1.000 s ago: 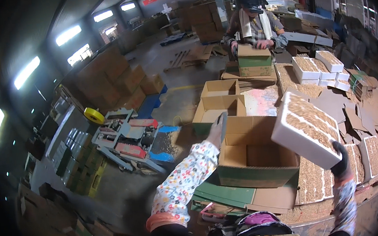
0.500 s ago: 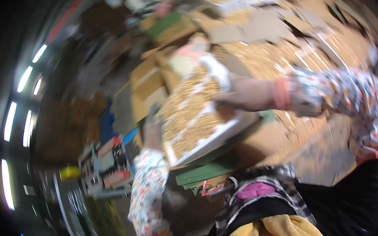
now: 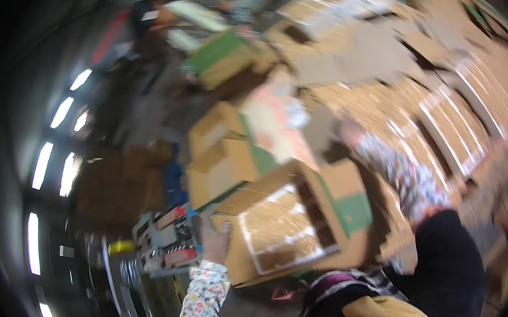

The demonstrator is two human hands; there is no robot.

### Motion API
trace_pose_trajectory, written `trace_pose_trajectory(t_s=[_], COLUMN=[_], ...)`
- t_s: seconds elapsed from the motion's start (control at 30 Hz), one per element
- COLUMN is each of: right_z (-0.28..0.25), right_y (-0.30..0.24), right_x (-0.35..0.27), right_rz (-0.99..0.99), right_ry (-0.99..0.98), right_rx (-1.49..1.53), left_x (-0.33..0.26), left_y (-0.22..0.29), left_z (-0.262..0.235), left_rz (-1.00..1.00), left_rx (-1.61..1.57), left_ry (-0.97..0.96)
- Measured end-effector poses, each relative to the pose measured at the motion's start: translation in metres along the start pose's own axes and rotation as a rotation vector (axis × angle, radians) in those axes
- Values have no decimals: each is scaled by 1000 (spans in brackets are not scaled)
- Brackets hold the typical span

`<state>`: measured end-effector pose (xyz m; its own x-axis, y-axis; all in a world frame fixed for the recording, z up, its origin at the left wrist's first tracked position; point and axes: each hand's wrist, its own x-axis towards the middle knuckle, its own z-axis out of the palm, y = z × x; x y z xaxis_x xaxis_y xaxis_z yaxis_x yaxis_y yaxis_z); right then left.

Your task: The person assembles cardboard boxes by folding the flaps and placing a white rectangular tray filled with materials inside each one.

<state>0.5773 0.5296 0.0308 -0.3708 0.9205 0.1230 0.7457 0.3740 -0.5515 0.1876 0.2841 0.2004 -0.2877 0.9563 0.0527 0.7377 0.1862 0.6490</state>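
An open cardboard box (image 3: 345, 202) stands just in front of me. Inside it lies a white-edged tray (image 3: 275, 226) of tan, grainy-looking pieces crossed by white strips. My left hand (image 3: 214, 240) is at the box's left edge, with thumb and fingers apart. Farther off, my right hand (image 3: 350, 131) reaches forward beside a grey-brown cardboard sheet (image 3: 322, 128). Motion smears its fingers, so I cannot tell whether it grips anything. Similar tan packs with white strips (image 3: 453, 126) lie right of that hand.
Two more open cardboard boxes (image 3: 222, 173) stand beyond my left hand. Pale and pink sheets (image 3: 271, 117) lie behind them. At the far side another person (image 3: 193, 16) is beside a green-and-brown box (image 3: 221, 56). A grey rack with red items (image 3: 167, 238) stands left.
The tray of tan pieces, held between both hands before, is now inside the open box. My right hand has left it and moved forward; my left hand is at the box's edge.
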Motion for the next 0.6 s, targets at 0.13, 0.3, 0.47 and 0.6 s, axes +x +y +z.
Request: trace_pose_trajectory(t_s=[0.13,0.3,0.47,0.6], right_z=[83,-14,7,121], right_y=[22,-13,-95,-42], right_x=[-10,1,-14,-4], right_rz=[473,198,-150,-267], right_ry=[-41,120,-351,-363], right_rx=[85,-86,-354,-437], left_x=[-28,-46,-70,-83], left_y=[17,-2,-13,-21], left_z=[-18,-26,-45,-38], left_rz=[-55,99,63,-1], left_rx=[28,-104,-59,133], left_ry=[-29,70,64,91])
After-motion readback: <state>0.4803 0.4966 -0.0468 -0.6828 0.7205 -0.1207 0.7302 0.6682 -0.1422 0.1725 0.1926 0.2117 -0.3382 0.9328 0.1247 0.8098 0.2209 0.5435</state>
